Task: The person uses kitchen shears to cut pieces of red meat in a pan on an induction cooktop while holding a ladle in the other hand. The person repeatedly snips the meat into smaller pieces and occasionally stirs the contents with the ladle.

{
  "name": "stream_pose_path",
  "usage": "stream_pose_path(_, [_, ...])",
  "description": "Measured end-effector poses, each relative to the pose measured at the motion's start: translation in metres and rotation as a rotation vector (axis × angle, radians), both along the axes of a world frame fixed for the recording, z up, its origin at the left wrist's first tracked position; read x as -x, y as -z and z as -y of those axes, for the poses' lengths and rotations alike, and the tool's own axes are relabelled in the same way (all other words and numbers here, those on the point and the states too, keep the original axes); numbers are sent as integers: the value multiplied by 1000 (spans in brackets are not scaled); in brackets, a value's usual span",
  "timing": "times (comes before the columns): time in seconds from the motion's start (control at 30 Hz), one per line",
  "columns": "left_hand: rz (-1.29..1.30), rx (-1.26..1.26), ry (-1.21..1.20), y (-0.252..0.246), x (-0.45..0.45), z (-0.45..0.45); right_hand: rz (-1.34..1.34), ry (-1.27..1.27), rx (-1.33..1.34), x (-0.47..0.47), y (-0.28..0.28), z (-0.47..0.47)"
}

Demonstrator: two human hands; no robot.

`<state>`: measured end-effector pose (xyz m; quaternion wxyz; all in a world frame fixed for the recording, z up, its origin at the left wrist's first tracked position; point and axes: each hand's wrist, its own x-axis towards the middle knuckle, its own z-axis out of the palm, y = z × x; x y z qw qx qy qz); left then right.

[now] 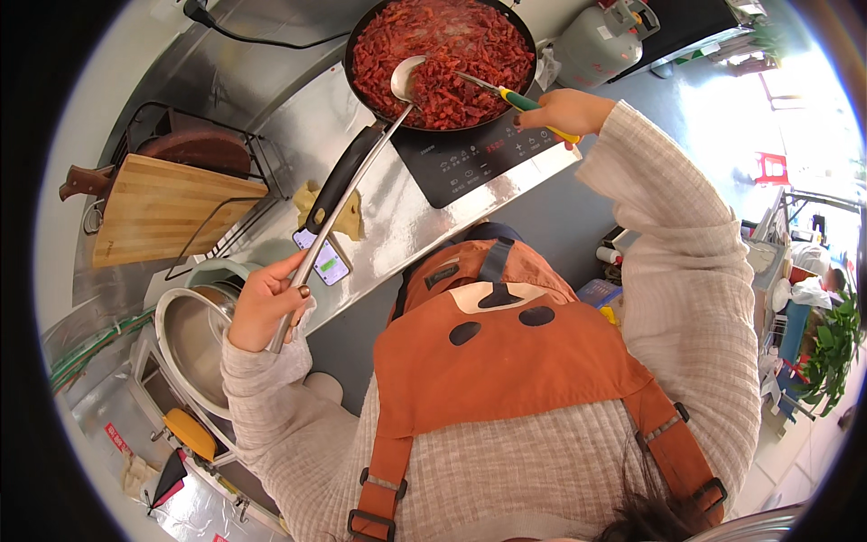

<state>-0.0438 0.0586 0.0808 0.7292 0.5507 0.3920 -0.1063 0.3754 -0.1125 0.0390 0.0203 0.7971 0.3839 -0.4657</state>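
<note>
My left hand (267, 305) grips the end of a long-handled metal ladle (406, 78), whose bowl rests on chopped red food (447, 40) in a wide black frying pan (351, 71). In my right hand (569, 112) is a pair of scissors (518, 101) with green and yellow handles. Its blades point into the food near the pan's right side. The food fills the pan almost to the rim. Under the pan lies a black induction cooktop (450, 179) with lit digits. The ladle's shaft passes along the pan's black handle (345, 176).
A phone (332, 264) with its screen lit lies beside a yellow cloth (351, 223) on the metal counter (399, 227). At left, a rack holds a wooden cutting board (169, 210); a metal basin (196, 339) is below. A gas cylinder (593, 47) stands beyond the pan.
</note>
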Motion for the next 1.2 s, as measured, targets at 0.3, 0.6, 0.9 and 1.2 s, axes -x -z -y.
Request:
stream_pose_path(0.3, [-11, -88, 12, -5, -15, 5, 182, -32, -161, -9, -30, 19])
stream_pose_path(0.6, [4, -633, 56, -21, -41, 18, 131, 150, -198, -15, -18, 40])
stream_pose_path(0.9, [-93, -1071, 260, -27, -54, 15, 70, 214, -249, -17, -2, 54])
stream_pose_path(1.2, [-163, -375, 91, -43, -42, 39, -19, 205, -245, -22, 7, 59])
